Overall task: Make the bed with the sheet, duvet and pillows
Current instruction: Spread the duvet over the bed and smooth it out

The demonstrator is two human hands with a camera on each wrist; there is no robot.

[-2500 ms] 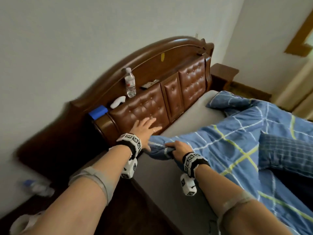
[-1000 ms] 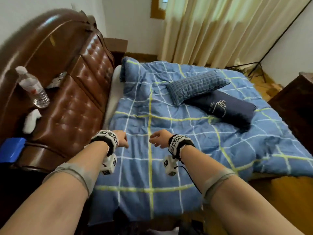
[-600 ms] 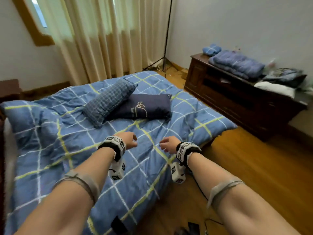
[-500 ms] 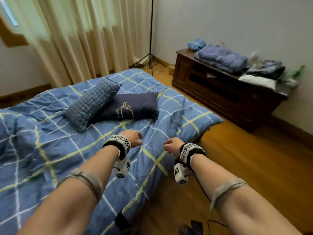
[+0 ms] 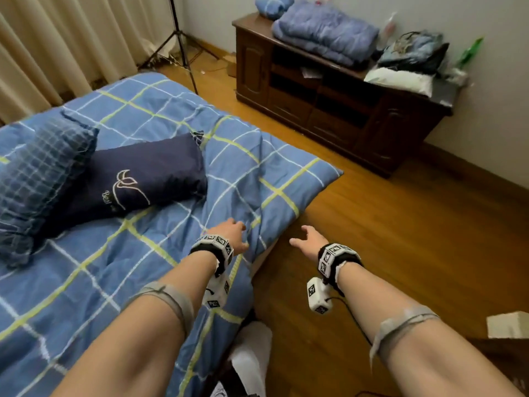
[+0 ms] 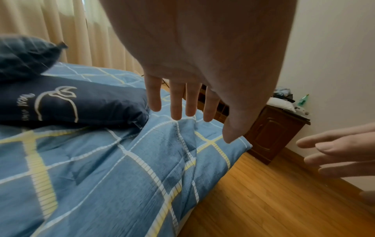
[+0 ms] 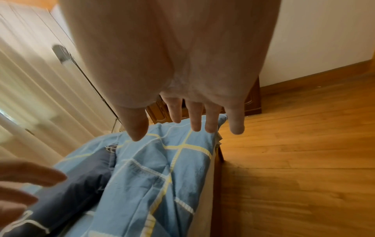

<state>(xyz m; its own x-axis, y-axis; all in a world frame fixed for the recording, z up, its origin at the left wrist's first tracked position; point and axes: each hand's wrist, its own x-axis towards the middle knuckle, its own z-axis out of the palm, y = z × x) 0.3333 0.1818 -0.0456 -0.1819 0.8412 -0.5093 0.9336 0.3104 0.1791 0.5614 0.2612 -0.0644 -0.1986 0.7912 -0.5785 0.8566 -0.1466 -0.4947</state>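
A blue duvet [image 5: 160,179] with white and yellow checks covers the bed, its near foot corner [image 5: 320,173] rumpled. On it lie a dark navy pillow [image 5: 143,179] with a white emblem and a checked blue pillow [image 5: 37,167], side by side. My left hand [image 5: 232,230] hovers over the duvet's side edge, fingers straight and spread, holding nothing. My right hand [image 5: 309,239] reaches out over the wooden floor beside the bed, open and empty. In the left wrist view the duvet [image 6: 121,168] lies below the left hand's fingers [image 6: 176,104]. The right wrist view shows the duvet corner [image 7: 172,152].
A dark wooden cabinet [image 5: 329,96] stands against the far wall, with folded blue bedding [image 5: 323,32], a bag and a white bundle on top. A tripod [image 5: 177,47] stands by the beige curtains [image 5: 57,44]. Wooden floor [image 5: 400,239] lies to the right of the bed.
I have turned from the headboard toward the foot of the bed. Both hands let go of the duvet's top edge, opened, and now reach toward its foot corner.
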